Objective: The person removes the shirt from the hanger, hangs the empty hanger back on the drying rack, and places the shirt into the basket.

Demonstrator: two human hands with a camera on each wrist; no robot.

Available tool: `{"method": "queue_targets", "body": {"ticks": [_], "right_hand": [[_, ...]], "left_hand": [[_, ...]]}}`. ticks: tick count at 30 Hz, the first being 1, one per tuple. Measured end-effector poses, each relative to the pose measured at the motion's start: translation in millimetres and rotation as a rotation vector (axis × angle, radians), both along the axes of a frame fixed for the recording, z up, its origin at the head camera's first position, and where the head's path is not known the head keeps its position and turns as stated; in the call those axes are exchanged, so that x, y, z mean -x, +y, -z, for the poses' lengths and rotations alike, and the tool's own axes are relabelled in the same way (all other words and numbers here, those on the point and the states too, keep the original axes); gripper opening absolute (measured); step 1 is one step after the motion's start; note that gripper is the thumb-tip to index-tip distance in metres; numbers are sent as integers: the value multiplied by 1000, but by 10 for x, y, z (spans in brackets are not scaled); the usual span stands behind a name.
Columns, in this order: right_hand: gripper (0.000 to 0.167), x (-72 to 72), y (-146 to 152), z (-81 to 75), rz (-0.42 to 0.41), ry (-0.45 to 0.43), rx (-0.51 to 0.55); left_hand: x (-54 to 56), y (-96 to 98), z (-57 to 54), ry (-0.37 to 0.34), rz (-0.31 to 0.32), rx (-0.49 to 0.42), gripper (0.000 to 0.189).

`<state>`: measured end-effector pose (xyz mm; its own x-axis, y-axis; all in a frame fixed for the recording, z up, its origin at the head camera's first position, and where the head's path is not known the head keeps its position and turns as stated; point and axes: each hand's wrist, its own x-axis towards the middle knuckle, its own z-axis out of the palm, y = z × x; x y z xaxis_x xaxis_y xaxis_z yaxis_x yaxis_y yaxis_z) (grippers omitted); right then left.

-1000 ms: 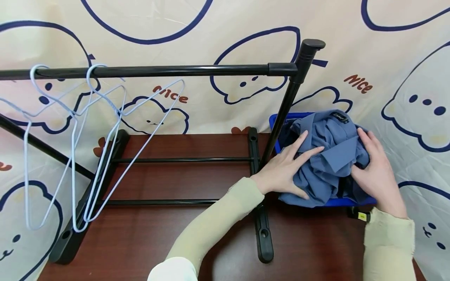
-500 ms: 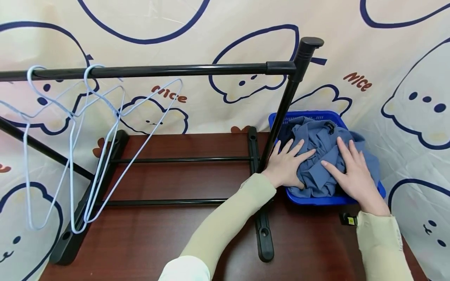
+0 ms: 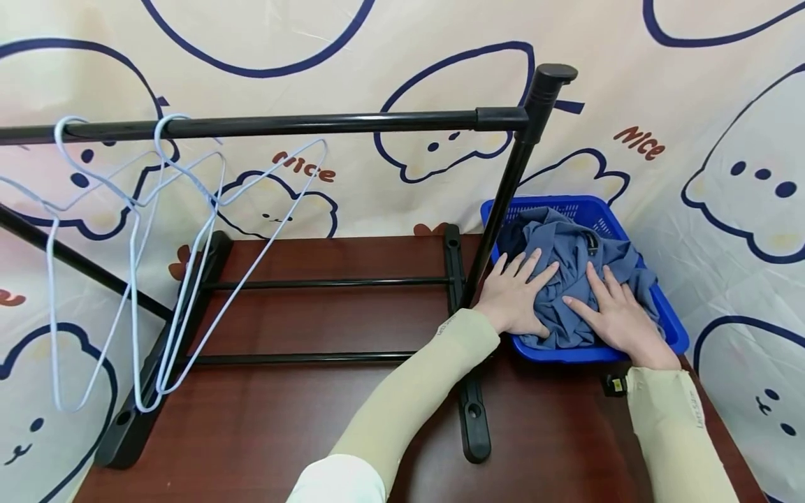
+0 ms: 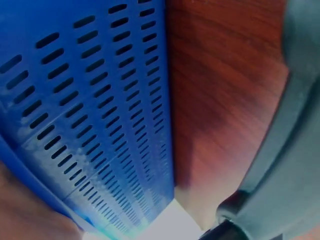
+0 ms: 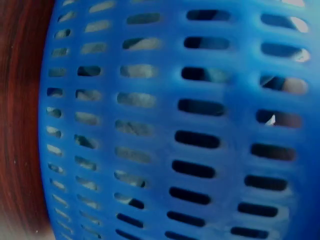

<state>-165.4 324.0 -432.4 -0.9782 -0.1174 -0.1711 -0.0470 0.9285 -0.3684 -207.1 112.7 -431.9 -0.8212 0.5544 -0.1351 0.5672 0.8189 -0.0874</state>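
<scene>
A crumpled blue shirt (image 3: 569, 244) fills most of a blue plastic basket (image 3: 668, 318) at the right of the head view. My left hand (image 3: 512, 297) lies spread on the shirt's left side, fingers straight. On the right part of the shirt rests my right hand (image 3: 622, 318), its fingers also extended. Darker cloth (image 3: 512, 237) shows at the basket's back left corner. Both wrist views look at the slotted outer walls of the basket (image 4: 95, 105), and in the right wrist view the basket wall (image 5: 155, 170) has cloth showing behind its slots.
A black garment rack stands left of the basket, with its top bar (image 3: 327, 124), slanted post (image 3: 522, 164) and foot (image 3: 473, 419). Light blue hangers (image 3: 166, 335) hang at the bar's left. A small black object (image 3: 613, 385) lies near my right wrist on the brown table (image 3: 547, 433).
The shirt has sunk lower into the basket and more of the rim shows. My right hand has moved left and flattened onto the shirt; my left hand has shifted slightly right.
</scene>
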Motion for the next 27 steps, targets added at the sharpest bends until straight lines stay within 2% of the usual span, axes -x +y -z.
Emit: {"method": "queue_targets", "body": {"ticks": [4,12,15,22,27], "right_hand": [[94,14,16,24,-11,-33,-18],[93,-7,9,49,4,-6,-4],[93,-38,-6,51,17,5,16],[92,-78,-22,46,45,38,39],[91,-87,-8,33,54,94,49]], "left_hand": [[10,-9,37,-2,10,-27,117],[10,-27,50,-6,17,-84,114],[-14,-51,60,-15,24,-130,112],[-135,-163,64,-47,47,-241,96],[-264,-334,29,-88,111,-307,84]]}}
